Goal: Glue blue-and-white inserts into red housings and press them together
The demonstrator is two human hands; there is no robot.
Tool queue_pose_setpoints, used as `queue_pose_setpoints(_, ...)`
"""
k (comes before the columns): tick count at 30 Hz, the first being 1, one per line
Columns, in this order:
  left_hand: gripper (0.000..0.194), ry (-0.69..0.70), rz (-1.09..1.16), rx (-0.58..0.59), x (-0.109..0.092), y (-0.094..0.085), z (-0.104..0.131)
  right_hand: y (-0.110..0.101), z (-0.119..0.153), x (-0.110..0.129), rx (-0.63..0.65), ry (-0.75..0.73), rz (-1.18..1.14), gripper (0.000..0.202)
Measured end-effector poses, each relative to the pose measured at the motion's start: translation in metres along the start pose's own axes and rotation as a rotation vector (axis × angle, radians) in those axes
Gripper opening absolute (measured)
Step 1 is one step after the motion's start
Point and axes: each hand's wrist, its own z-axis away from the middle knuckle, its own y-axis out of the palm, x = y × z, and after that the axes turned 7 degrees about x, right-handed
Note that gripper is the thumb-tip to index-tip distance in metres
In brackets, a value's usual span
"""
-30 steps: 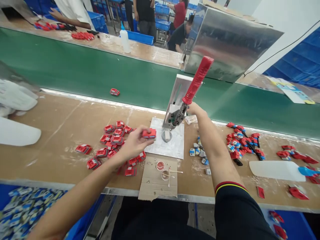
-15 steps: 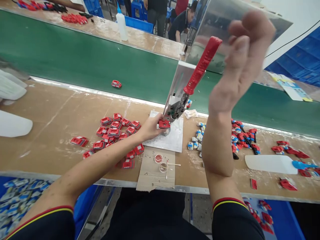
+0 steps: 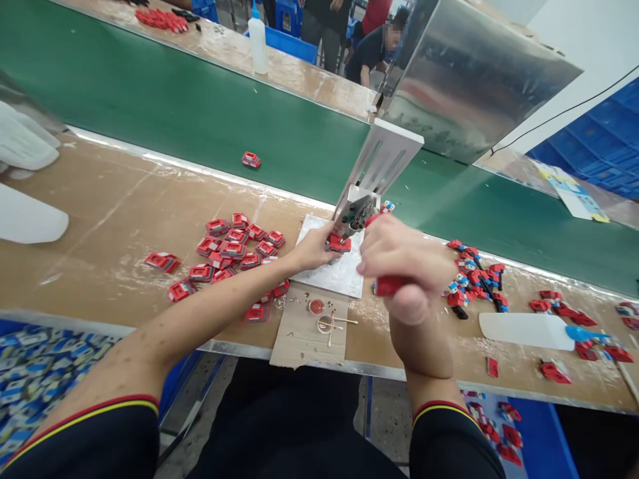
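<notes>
My left hand (image 3: 315, 249) holds a red plastic toy part (image 3: 340, 244) at the foot of a metal toggle-clamp press (image 3: 360, 206). The press stands on a pale metal plate (image 3: 344, 278). My right hand (image 3: 407, 256) is wrapped round the red lever handle (image 3: 392, 286), which is swung down toward me; most of it is hidden by my fingers. To the left of my left hand lies a heap of red and grey toy parts (image 3: 232, 249). In front of the plate, a piece of cardboard (image 3: 307, 342) bears two small cups (image 3: 316, 306) and several cotton swabs (image 3: 344, 319).
Behind the table runs a green conveyor belt (image 3: 174, 120) with one red part (image 3: 251, 159) on it. A white bottle (image 3: 526, 330) lies at right near red and blue parts (image 3: 474, 273). Blue bins (image 3: 539, 432) stand below the edge. People (image 3: 374, 53) are at the back.
My right hand, open and raised beside the upright lever before, has closed on the red handle and swung it down. My left hand still holds the red part under the press.
</notes>
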Motion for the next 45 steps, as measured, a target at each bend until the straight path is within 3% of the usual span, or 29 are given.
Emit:
queue_pose_setpoints(4,0.038,0.041,0.000,0.090,-0.007,-0.004,0.005,0.003,0.016,0.008,0.336,-0.138,0.247,0.048)
queue_pose_setpoints(7,0.033,0.065,-0.007,0.106,-0.012,-0.007,0.010,0.003,0.013,0.011,0.492,-0.206,0.427,0.040)
queue_pose_setpoints(10,0.031,0.080,-0.028,0.086,-0.010,-0.007,0.012,0.012,0.021,0.004,0.540,-0.104,0.383,0.043)
queue_pose_setpoints(15,0.031,0.056,-0.112,0.068,0.001,0.000,0.006,0.040,0.051,-0.035,0.560,0.262,0.296,0.045)
queue_pose_setpoints(17,0.033,0.042,-0.155,0.097,0.002,0.000,0.006,0.043,0.053,-0.043,0.557,0.292,0.305,0.045)
queue_pose_setpoints(19,0.036,0.046,-0.202,0.142,-0.001,-0.006,0.009,0.034,0.052,-0.035,0.546,0.226,0.311,0.041)
queue_pose_setpoints(21,0.041,0.045,-0.263,0.202,-0.002,-0.025,0.010,0.017,0.056,-0.009,0.494,0.139,0.348,0.028)
queue_pose_setpoints(24,0.034,-0.059,-0.419,0.272,0.002,-0.077,-0.008,-0.007,0.077,0.044,0.304,0.174,0.464,0.009)
queue_pose_setpoints(26,0.015,-0.165,-0.526,0.223,0.011,-0.120,-0.035,-0.013,0.096,0.075,0.178,0.298,0.451,0.015)
queue_pose_setpoints(29,0.032,-0.293,-0.665,0.056,0.030,-0.171,-0.087,-0.004,0.119,0.099,0.074,0.459,0.286,0.020)
queue_pose_setpoints(32,0.048,-0.406,-0.727,0.010,0.049,-0.192,-0.125,0.015,0.135,0.103,0.097,0.607,0.218,0.017)
queue_pose_setpoints(35,0.044,-0.478,-0.748,0.044,0.057,-0.193,-0.137,0.029,0.153,0.102,0.102,0.751,0.240,0.014)
queue_pose_setpoints(38,0.037,-0.458,-0.762,0.050,0.043,-0.193,-0.125,0.036,0.168,0.099,0.111,0.843,0.229,0.025)
queue_pose_setpoints(40,0.042,-0.402,-0.760,0.032,0.022,-0.195,-0.100,0.038,0.176,0.093,0.133,0.874,0.191,0.030)
queue_pose_setpoints(42,0.057,-0.302,-0.739,-0.008,-0.008,-0.196,-0.056,0.040,0.179,0.087,0.146,0.883,0.137,0.026)
queue_pose_setpoints(45,0.063,0.007,-0.608,-0.163,-0.053,-0.181,0.047,0.043,0.178,0.080,0.145,0.850,0.066,0.014)
